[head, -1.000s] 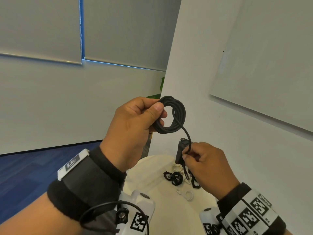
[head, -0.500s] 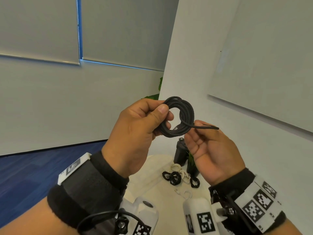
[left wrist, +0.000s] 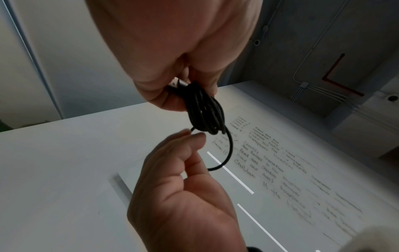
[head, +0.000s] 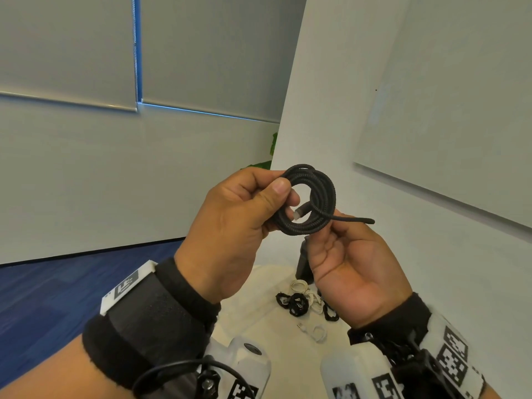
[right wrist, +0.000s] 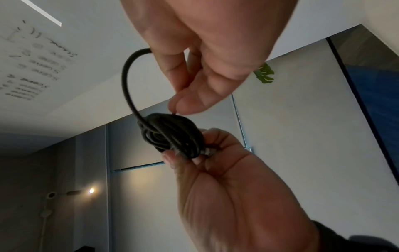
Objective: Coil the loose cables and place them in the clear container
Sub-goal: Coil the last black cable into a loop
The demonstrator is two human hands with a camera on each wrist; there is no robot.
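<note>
Now that the right hand (head: 355,266) has risen from the far white table (head: 276,335), it pinches the tail of the black braided cable coil (head: 312,204), which the left hand (head: 240,223) grips mid-air; the last wrap looks next.

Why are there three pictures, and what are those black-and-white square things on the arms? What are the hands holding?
There is no machine here, just a person wearing cameras. One camera sits on the head and looks down at both hands. The other two are strapped to the wrists, beside those patterned squares, so each looks along a hand from underneath.

The left hand pinches a black cable wound into a ring. The right hand holds its loose tail, which sticks out sideways.

Far below is a white table with small black coils and white coils lying on it. The writing in the wrist pictures is on a whiteboard.
</note>
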